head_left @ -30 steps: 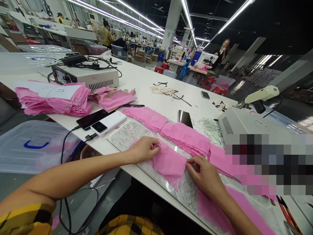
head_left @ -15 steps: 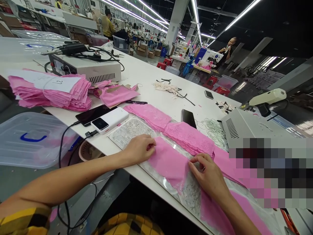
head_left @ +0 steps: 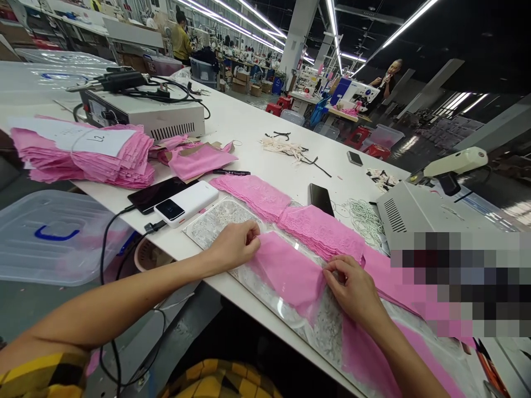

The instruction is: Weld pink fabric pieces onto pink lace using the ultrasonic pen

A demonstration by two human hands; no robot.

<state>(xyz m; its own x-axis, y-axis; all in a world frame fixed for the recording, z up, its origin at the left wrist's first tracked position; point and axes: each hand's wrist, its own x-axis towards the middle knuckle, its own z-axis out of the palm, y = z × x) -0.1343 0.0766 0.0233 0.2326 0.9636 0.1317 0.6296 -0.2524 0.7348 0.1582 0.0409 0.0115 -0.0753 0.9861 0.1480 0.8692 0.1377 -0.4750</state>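
Note:
A pink fabric piece [head_left: 288, 271] is stretched between my two hands over a clear-topped board with a mottled grey surface [head_left: 222, 218]. My left hand [head_left: 238, 243] pinches its left corner, fingers curled together. At the opposite corner my right hand [head_left: 352, 284] pinches the fabric between thumb and fingertips. Just beyond lie two stacks of pink lace-edged pieces, one at the left [head_left: 253, 193] and one in the middle [head_left: 321, 229]. Another pink piece [head_left: 365, 354] lies on the board, partly hidden under my right forearm.
A white power bank [head_left: 186, 203] and a black phone [head_left: 155, 193] lie left of the board. Behind them are a tied pink fabric bundle [head_left: 83, 155] and a grey box device [head_left: 145, 113]. Another grey device [head_left: 415, 213] stands right, beside tangled pale cord [head_left: 365, 221]. Cables hang off the table edge.
My left hand has shifted slightly left and up, and my right hand slightly right. The pink piece between them looks spread a little wider and flatter.

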